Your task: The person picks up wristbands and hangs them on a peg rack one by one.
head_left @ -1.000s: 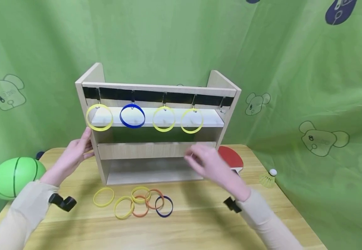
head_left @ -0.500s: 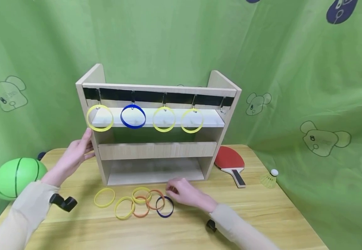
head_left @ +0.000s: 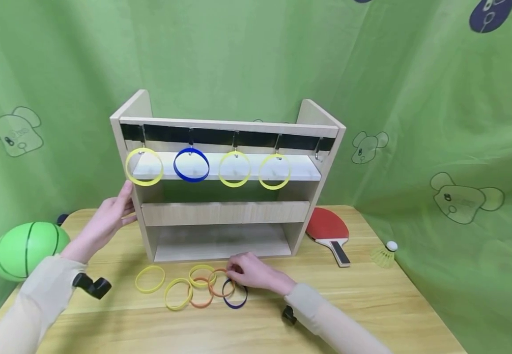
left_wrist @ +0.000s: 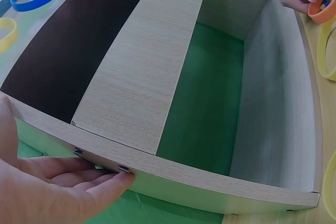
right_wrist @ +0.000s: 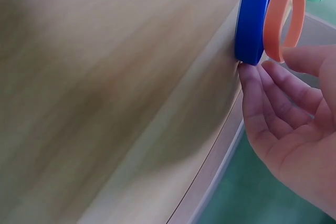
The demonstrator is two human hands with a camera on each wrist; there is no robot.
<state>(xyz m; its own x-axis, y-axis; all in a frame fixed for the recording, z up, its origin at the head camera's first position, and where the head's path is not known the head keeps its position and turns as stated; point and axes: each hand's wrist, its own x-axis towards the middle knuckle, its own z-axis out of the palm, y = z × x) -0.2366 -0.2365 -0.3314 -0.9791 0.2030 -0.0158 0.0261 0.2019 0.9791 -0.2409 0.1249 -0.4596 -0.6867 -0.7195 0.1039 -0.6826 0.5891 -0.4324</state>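
Note:
My left hand rests against the left side panel of the wooden shelf, its fingertips on the outer face in the left wrist view. Down on the table, my right hand pinches the edge of an orange silicone wristband between thumb and fingertips. A dark blue wristband lies overlapping it, right by the fingertips. Beside them lie a second orange wristband and three yellow ones, one yellow wristband apart at the left. From hooks on the shelf hang three yellow wristbands and a blue wristband.
A bare hook is at the right end of the black strip. Right of the shelf lie a red table tennis bat and a shuttlecock. A green ball sits at the left; green curtain surrounds the table.
My right hand has come down from in front of the shelf to the wristbands on the table, then slid left to the orange one. The left hand has stayed at the side panel.

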